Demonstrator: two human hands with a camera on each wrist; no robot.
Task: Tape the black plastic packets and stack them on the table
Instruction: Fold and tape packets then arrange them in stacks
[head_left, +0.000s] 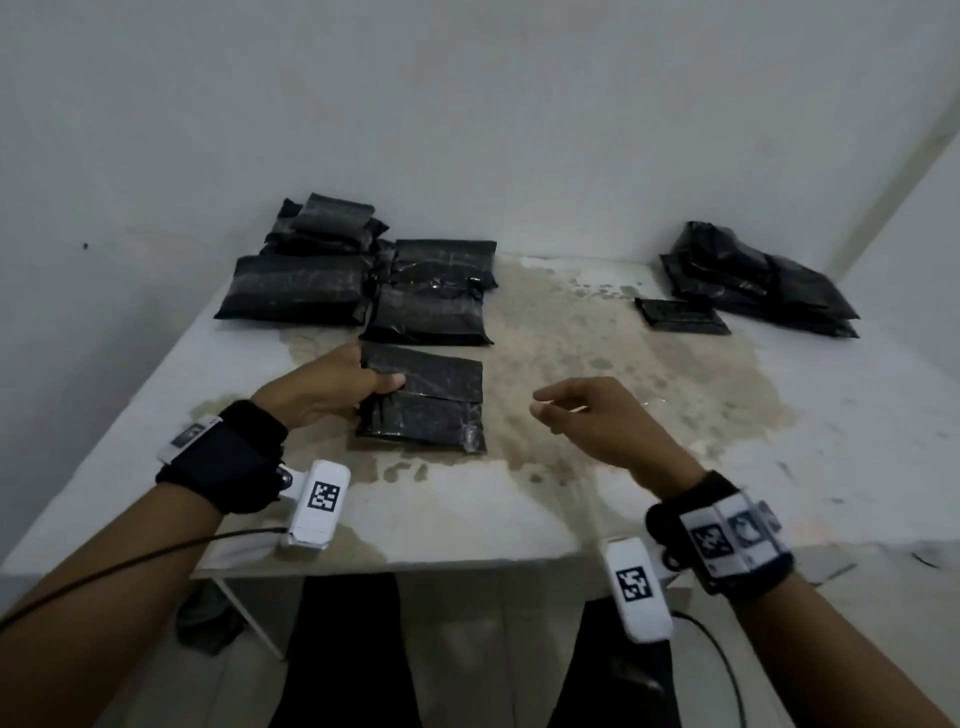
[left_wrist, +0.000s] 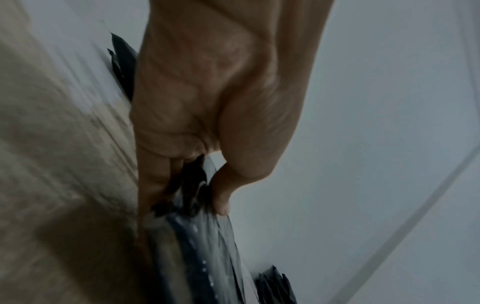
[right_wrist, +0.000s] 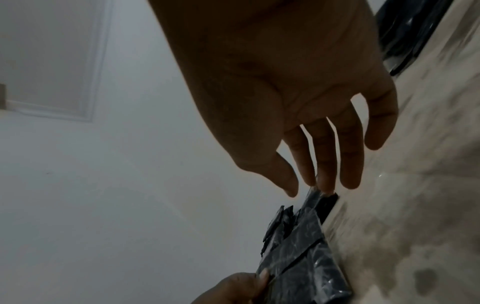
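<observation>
Packet (head_left: 423, 397) of black plastic, with clear tape across its folded flap, is held at its left edge by the left hand (head_left: 332, 387), thumb on top and fingers beneath (the pinch is plainest in the left wrist view), near the middle of the stained white table (head_left: 675, 467). The right hand (head_left: 597, 415) is seen just beside it, fingers loosely spread and nothing gripped. A pile of packets (head_left: 363, 275) lies at the far left corner, another heap (head_left: 753, 275) at the far right, one small packet (head_left: 680, 314) beside it.
</observation>
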